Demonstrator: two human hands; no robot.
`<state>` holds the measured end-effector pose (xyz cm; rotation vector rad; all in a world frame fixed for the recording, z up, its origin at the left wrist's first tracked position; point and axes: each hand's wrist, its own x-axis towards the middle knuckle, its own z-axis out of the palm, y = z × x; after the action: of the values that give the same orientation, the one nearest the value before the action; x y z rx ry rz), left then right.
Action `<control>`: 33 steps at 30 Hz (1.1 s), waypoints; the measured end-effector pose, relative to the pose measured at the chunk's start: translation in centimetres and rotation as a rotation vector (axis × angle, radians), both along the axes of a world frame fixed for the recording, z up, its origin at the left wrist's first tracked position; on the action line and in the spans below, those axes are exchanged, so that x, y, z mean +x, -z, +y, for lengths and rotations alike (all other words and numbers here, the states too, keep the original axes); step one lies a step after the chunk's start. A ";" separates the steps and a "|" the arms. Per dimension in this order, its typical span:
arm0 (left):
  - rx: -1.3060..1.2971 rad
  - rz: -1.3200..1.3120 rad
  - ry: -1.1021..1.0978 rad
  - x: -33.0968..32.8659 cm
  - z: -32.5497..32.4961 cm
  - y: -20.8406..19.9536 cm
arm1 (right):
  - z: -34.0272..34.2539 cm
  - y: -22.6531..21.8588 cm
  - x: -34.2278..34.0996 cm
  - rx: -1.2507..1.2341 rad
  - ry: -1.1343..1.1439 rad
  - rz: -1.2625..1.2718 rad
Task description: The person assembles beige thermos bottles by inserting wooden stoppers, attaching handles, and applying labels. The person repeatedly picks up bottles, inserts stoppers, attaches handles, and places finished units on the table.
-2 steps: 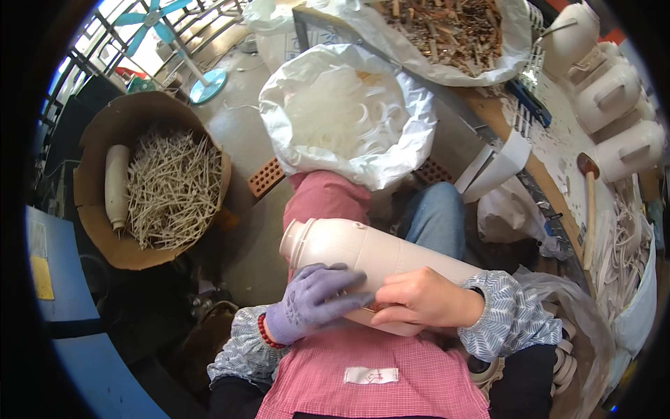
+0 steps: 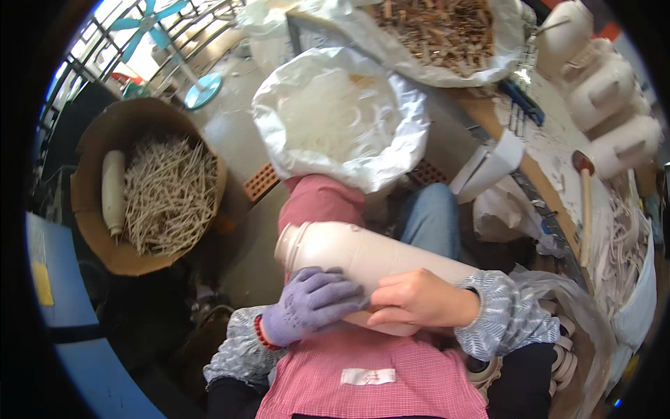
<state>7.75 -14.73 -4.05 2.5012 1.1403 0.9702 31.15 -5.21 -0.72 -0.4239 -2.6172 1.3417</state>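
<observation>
Across my lap lies a long, pale pink plastic flask body (image 2: 377,250), its ringed neck pointing left and its far end reaching my right sleeve. My left hand (image 2: 313,307), in a purple knitted glove, curls over the near side of the flask body close to the neck and grips it. Bare and bent at the fingers, my right hand (image 2: 419,302) presses against the same side, near the gloved fingertips. Its thumb and fingers are closed together; whatever they pinch is hidden or too small to make out.
A white-lined container (image 2: 419,133) of translucent rings stands ahead. To the left, a cardboard drum (image 2: 91,237) holds thin pale sticks and a flask body. Several white jugs (image 2: 606,94) and a wooden-handled tool (image 2: 586,216) lie on the right bench, near a sack of brown scraps (image 2: 440,31).
The whole view has shifted slightly. My gloved fingers look a little more curled, and both hands remain on the flask body.
</observation>
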 end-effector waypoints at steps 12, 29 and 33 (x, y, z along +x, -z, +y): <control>-0.428 -0.207 0.096 2.8 11.1 -5.9 | 3.6 -2.4 12.5 0.125 0.618 0.216; -0.589 -0.344 -0.044 8.3 15.8 1.3 | -4.3 9.8 24.6 -0.333 1.195 0.570; -0.787 -0.617 -0.335 5.9 16.8 4.7 | -11.5 17.8 39.3 0.423 1.936 -0.167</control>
<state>13.68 2.03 -8.73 1.3053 1.3734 0.9983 70.47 -16.69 -18.54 -2.0722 -1.1465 0.0240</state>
